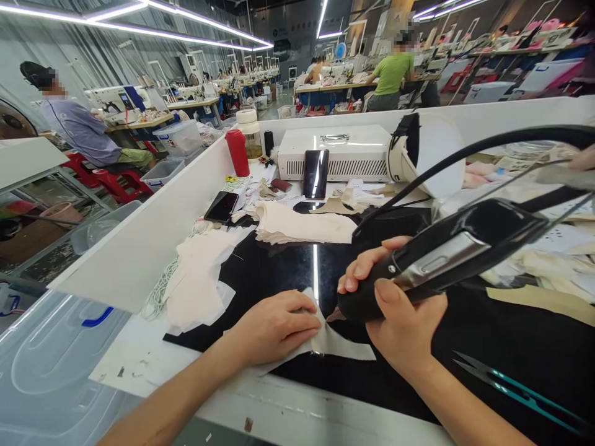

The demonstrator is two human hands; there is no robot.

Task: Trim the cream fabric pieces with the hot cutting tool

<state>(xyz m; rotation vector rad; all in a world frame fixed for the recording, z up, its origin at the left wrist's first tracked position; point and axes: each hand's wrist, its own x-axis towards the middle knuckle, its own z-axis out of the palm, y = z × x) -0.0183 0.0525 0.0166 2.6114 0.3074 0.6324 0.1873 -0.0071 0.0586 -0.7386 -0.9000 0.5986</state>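
My right hand [402, 316] is wrapped round a black corded hand tool [432, 254] with a silver switch panel. Its narrow metal tip points down at a cream fabric piece [344, 345] on the glossy black work surface [274, 272]. With bent fingers, my left hand [279, 326] holds that piece down just left of the tip. Whether tip and cloth touch I cannot tell. A stack of pale cut pieces [304, 224] lies beyond my hands, and more pale pieces [195, 279] are heaped to the left. Teal-handled thread snips [515, 387] rest at the right.
At the back stand a white vented metal box [332, 155], an upright phone [316, 174], a red flask [237, 153] and a jar [251, 139]. Another phone [222, 206] lies at left. The tool's thick cable [465, 152] arches across the right. Co-workers [393, 74] sit farther off.
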